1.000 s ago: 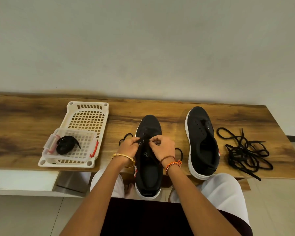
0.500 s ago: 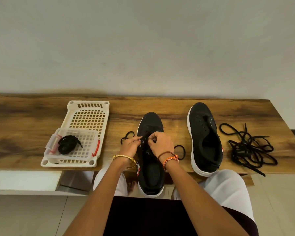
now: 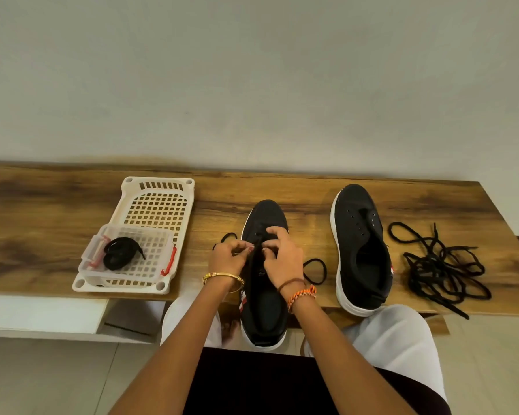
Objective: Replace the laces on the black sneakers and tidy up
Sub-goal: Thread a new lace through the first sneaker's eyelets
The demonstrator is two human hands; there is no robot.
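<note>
Near sneaker (image 3: 264, 298): centre of the bench (image 3: 282, 190), long axis 12–6 o'clock, toe toward the wall, heel overhanging the front edge above the lap. New lace (image 3: 315, 271) partly threaded; loops spill on the bench at 3 and 9 o'clock of the eyelets.

Left hand (image 3: 226, 260): fingers curled, pinching the lace at the left eyelet row. Right hand (image 3: 282, 256): fingers bent over the tongue and right eyelet row; whether it pinches lace, cannot tell. Both hands sit on the shoe, the next eyelets lying at 6 o'clock of the fingers, toward the body. Judgement: lacing in hand, early rows only.

Second sneaker (image 3: 363, 253): at 3 o'clock, parallel, unlaced, eyelets bare. Loose laces (image 3: 441, 265) tangled farther at 3 o'clock, near the bench's right end. At 9 o'clock, well apart: white basket (image 3: 159, 187) holding a clear box (image 3: 102, 271) with a coiled lace (image 3: 119, 256). Open bench between basket and near sneaker.
</note>
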